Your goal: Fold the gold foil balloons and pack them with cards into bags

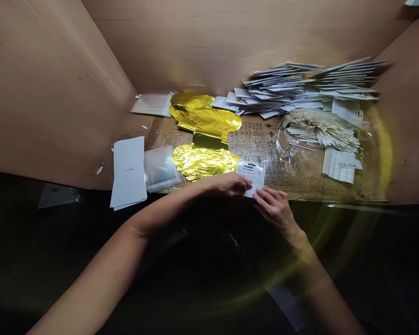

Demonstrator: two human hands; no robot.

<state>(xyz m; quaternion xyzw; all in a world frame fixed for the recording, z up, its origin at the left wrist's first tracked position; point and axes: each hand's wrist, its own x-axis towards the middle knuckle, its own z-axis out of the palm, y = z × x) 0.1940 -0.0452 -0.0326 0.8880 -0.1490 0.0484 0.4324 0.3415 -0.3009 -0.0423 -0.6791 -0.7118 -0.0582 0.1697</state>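
My left hand (228, 184) and my right hand (273, 208) both pinch a small white printed card (253, 175), the left at its left edge and the right at its lower edge. Just left of the card lies a crumpled gold foil balloon (204, 161), its far part (206, 116) stretching towards the back wall. The card's upper corner rests close to the foil. Its print is too small to read.
A stack of white sheets (128, 172) and transparent plastic bags (160, 168) lie left. Several piles of white packets (282, 86), a bundle of white sticks (321, 130) and printed labels (339, 165) lie right, on plastic-covered cardboard (293, 172) between wooden walls (56, 88).
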